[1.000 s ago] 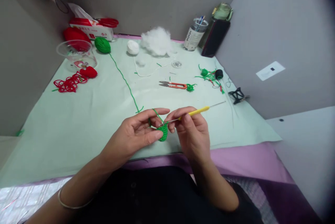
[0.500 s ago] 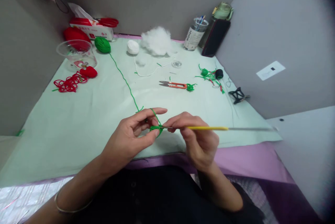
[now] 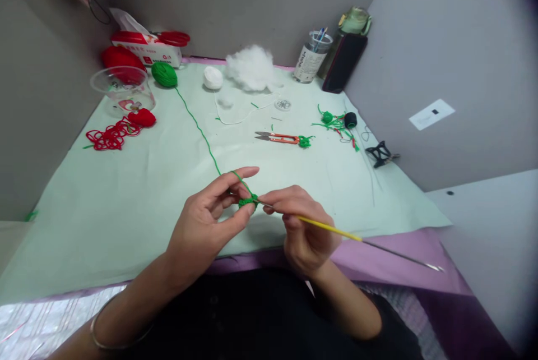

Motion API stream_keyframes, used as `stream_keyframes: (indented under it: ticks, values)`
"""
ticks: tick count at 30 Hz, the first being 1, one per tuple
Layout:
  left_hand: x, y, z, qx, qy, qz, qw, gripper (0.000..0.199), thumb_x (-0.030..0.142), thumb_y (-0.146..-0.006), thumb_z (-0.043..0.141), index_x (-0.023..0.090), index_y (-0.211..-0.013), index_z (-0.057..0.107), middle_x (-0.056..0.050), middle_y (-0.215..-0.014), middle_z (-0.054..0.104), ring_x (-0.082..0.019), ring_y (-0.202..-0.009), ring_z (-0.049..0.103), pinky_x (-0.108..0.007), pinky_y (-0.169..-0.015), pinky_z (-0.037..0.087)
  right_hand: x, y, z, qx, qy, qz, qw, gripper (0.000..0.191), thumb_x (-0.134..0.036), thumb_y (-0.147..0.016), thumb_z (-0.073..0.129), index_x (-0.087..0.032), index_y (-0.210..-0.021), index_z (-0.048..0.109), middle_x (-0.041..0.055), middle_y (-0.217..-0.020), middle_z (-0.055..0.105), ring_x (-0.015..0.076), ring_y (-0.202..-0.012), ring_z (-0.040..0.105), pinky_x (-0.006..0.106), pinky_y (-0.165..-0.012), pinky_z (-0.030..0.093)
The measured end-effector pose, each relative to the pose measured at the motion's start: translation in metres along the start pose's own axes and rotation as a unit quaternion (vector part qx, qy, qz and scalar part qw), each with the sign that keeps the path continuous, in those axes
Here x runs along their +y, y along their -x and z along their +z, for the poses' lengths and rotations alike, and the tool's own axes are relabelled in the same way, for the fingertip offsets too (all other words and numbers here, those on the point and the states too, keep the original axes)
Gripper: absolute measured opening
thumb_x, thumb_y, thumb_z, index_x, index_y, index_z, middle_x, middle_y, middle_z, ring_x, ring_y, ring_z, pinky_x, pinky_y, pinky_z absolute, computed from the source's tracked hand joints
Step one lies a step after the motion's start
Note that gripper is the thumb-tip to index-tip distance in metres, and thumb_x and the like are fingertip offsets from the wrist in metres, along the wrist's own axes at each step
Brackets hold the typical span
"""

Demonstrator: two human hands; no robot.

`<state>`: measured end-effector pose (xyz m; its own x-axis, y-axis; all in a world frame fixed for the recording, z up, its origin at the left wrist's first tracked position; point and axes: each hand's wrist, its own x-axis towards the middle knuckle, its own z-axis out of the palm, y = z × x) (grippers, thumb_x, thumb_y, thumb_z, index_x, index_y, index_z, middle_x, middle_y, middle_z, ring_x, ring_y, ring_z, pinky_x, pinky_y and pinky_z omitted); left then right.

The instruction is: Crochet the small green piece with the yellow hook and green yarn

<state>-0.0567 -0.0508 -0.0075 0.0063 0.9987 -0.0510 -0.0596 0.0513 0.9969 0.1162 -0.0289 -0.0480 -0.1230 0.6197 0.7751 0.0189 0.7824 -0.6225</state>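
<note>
My left hand pinches a small green crochet piece between thumb and fingers. Over its raised index finger runs the green yarn, which trails back to a green yarn ball at the far left. In my right hand is a crochet hook with a yellow grip and metal ends, held like a pen. The hook's working tip meets the top of the green piece; its other end points down to the right. Thread snips with orange handles lie beyond my hands, touching a green crocheted bit.
Red yarn, a clear plastic cup and a tissue box stand at left. White stuffing and a white yarn ball sit at the back. A pen cup, phone and black stand are at right.
The hook has tilted, its free end swinging down towards me. My right hand has turned and shifted slightly left. The green piece stays pinched in my left hand.
</note>
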Motion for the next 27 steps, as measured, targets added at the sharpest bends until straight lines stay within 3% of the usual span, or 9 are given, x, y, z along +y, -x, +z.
stream_keyframes:
  ticks: [5,9,13,17,27]
  values:
    - [0.0,0.001,0.001,-0.025,0.021,-0.025,0.999,0.043,0.02,-0.089,0.079,0.023,-0.132,0.076,0.001,-0.093,0.068,-0.013,-0.09,0.068,-0.027,-0.098,0.058,-0.002,-0.001,-0.002,-0.005,-0.013,0.009,1.0,0.023,-0.019,-0.107,0.057,-0.024,-0.122,0.075,0.0092,-0.098,0.082,0.024,-0.094,0.079,0.04,-0.077,0.064]
    - [0.001,0.002,0.001,-0.014,0.009,-0.007,1.0,0.038,0.02,-0.088,0.08,0.022,-0.125,0.079,0.0,-0.09,0.069,-0.015,-0.091,0.068,-0.029,-0.1,0.058,-0.005,-0.003,-0.004,-0.012,-0.024,0.017,0.999,0.024,-0.019,-0.107,0.057,-0.023,-0.122,0.075,0.0096,-0.1,0.082,0.0227,-0.093,0.078,0.039,-0.077,0.063]
    - [0.0,0.003,-0.001,-0.024,0.008,-0.008,1.0,0.04,0.02,-0.088,0.081,0.025,-0.127,0.079,0.001,-0.091,0.066,-0.015,-0.094,0.07,-0.027,-0.098,0.058,-0.006,-0.003,-0.003,0.032,-0.095,0.109,0.989,0.021,-0.022,-0.108,0.057,-0.026,-0.114,0.077,0.0059,-0.101,0.081,0.0177,-0.079,0.073,0.034,-0.068,0.061]
    - [0.0,0.004,-0.004,-0.044,0.014,-0.018,0.999,0.044,0.02,-0.088,0.081,0.027,-0.132,0.077,0.001,-0.094,0.067,-0.015,-0.099,0.071,-0.029,-0.104,0.056,-0.004,-0.003,-0.002,0.046,-0.168,0.179,0.968,0.017,-0.026,-0.108,0.06,-0.025,-0.108,0.077,0.0046,-0.098,0.08,0.0163,-0.076,0.071,0.034,-0.07,0.061]
    - [0.0,0.002,-0.005,-0.053,0.003,-0.026,0.998,0.044,0.02,-0.089,0.079,0.025,-0.133,0.077,0.0,-0.093,0.068,-0.015,-0.095,0.07,-0.028,-0.102,0.057,-0.002,-0.008,-0.012,-0.011,-0.135,0.148,0.98,0.017,-0.029,-0.108,0.059,-0.025,-0.106,0.075,0.0053,-0.093,0.08,0.0172,-0.074,0.071,0.033,-0.066,0.062]
